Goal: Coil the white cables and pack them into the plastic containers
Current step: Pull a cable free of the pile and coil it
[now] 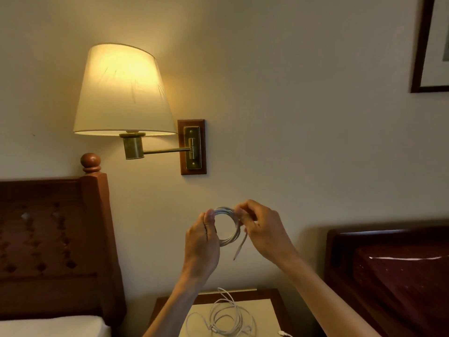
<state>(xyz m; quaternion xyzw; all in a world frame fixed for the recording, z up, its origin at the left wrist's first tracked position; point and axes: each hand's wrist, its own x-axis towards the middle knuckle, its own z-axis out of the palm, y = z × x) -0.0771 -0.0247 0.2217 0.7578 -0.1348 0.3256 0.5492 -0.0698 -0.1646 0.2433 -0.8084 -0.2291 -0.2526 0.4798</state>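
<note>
On the worktop (262,310) just below us, a loose white cable (228,317) lies in a slack tangle, one strand rising toward the wall and a small connector end (284,333) showing at the bottom edge. Above it, raised in front of the pale wall, we hold a second white cable (229,227) wound into a neat round coil between both hands. Our left hand (202,242) grips the coil's left side, thumb and fingers curled round the bundled loops. Our right hand (261,229) pinches the coil's upper right side, fingers (243,214) bent over the strands, while the cable's free tail (239,249) hangs down beside the palm, its plug end pointing to the worktop. A lit wall lamp (121,93) with a cream shade swings out on a brass arm from a wooden wall plate (193,147) at upper left. A carved wooden headboard (56,239) with a round finial stands at left above a white pillow (51,325); dark wooden furniture (388,268) fills the right, and a framed picture (430,45) hangs at the top right corner.
</note>
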